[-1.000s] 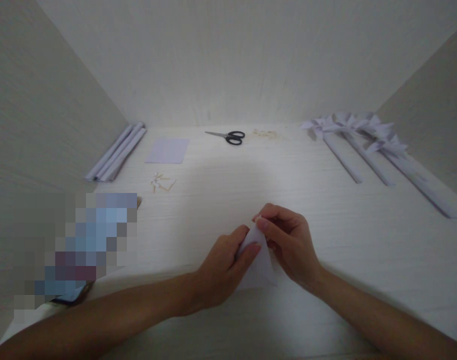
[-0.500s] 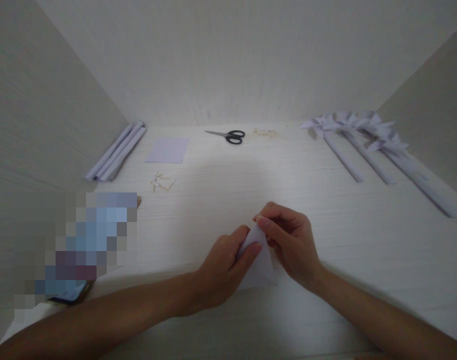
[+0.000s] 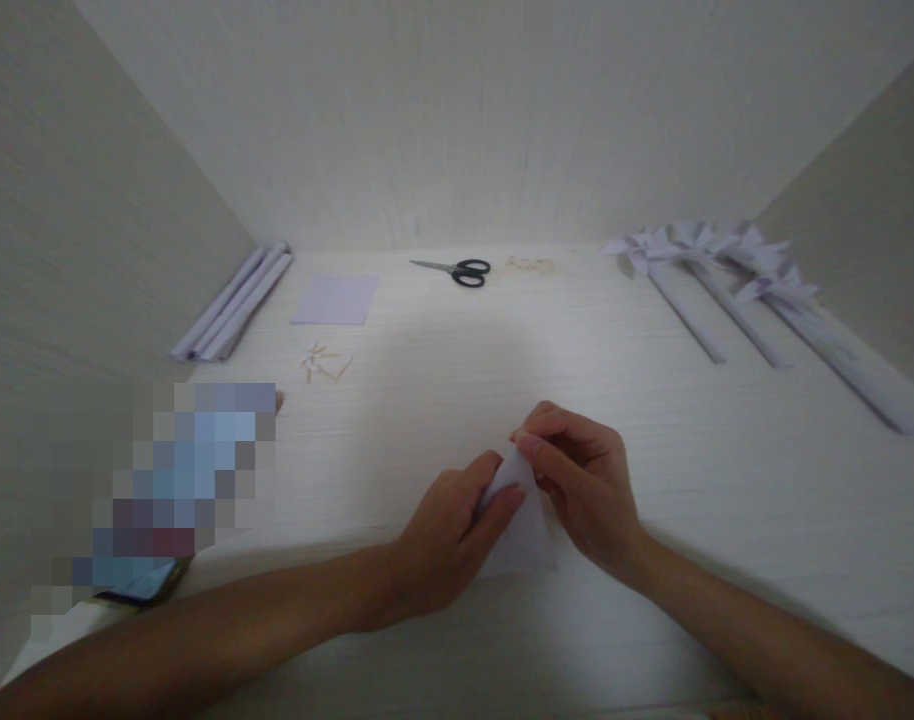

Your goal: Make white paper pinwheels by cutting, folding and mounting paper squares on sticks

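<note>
A piece of white paper, bent over near its top, is held just above the pale tabletop at the front middle. My left hand grips it from the left, thumb lying across the near face and the fingers behind. At the paper's upper tip, my right hand pinches with thumb and forefinger. Whether something small sits in that pinch is hidden. The lower part of the paper hangs free between my wrists.
Scissors lie at the back beside small scraps. At left are rolled paper tubes, a square paper sheet, cotton-bud-like short sticks and a blurred-out phone. Paper pinwheels on sticks lie at right. Walls enclose three sides.
Almost nothing differs. Both hands keep their hold on the paper, with only a very slight shift of the right hand.
</note>
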`<state>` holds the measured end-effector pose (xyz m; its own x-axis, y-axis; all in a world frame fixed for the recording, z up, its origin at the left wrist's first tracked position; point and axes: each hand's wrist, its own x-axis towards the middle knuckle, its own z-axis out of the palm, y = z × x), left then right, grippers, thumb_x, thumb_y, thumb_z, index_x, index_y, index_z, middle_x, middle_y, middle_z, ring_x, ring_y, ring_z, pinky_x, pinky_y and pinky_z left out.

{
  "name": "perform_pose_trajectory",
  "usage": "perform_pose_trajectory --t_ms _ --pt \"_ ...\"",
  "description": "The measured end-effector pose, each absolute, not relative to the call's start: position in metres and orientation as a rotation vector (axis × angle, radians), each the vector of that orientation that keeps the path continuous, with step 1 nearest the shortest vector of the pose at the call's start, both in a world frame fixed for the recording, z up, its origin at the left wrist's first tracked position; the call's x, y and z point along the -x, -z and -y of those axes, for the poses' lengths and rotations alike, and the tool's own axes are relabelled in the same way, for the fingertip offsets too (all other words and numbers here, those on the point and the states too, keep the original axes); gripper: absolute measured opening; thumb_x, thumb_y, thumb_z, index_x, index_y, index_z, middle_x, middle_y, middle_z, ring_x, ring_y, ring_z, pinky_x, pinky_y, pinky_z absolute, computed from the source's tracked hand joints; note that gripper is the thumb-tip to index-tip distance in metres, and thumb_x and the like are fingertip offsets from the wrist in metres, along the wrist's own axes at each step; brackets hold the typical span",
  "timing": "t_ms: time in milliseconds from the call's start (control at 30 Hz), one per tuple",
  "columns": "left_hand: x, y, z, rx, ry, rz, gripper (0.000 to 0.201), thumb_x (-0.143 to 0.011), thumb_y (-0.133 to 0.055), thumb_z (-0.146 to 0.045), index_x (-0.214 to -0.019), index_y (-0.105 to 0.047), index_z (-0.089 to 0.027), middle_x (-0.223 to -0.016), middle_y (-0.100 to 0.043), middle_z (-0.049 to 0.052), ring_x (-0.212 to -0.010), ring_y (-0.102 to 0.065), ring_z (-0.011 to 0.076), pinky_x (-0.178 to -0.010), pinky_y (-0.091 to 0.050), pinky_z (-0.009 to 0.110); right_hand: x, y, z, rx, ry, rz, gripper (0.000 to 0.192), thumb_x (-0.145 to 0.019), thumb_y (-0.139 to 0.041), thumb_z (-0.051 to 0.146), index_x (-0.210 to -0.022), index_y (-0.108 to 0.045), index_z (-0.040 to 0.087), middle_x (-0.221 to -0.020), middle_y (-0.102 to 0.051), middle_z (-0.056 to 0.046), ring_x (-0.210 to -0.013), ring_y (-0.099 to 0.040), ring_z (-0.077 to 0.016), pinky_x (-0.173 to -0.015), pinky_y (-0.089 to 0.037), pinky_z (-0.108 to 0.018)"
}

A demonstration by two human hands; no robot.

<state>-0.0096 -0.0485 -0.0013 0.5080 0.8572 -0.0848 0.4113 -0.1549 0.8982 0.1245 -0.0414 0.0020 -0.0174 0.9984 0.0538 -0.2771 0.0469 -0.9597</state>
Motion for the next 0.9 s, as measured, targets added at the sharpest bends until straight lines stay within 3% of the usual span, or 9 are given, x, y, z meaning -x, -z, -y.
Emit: perform_pose_trajectory --t_ms 500,900 --pt "0.0097 0.0012 0.0471 -1.719 -0.554 -1.081 0.028 -0.083 -0.032 -0.041 -0.079 -0.046 -0.016 -0.064 -0.048 -0.002 -0.056 -0.042 0.0098 -0.053 -0.032 0.024 -0.1244 -0.0009 0.0393 0.958 -1.454 0.963 0.014 -0.074 -0.055 0.028 -0.064 -0.059 0.018 -0.051 -0.043 0.004 -0.046 -0.036 -0.0068 -0.041 -0.027 -0.02" --pt "0.0091 0.0029 0.0492 -1.775 -0.604 -1.114 0.025 -0.083 -0.034 -0.038 -0.069 -0.039 -0.018 -0.056 -0.04 -0.005 -0.05 -0.034 0.0081 -0.048 -0.027 0.023 -0.1221 -0.0044 0.04 1.065 -1.243 1.065 0.01 -0.067 -0.06 0.018 -0.058 -0.058 0.017 -0.054 -0.047 0.004 -0.045 -0.037 -0.0051 -0.038 -0.027 -0.019"
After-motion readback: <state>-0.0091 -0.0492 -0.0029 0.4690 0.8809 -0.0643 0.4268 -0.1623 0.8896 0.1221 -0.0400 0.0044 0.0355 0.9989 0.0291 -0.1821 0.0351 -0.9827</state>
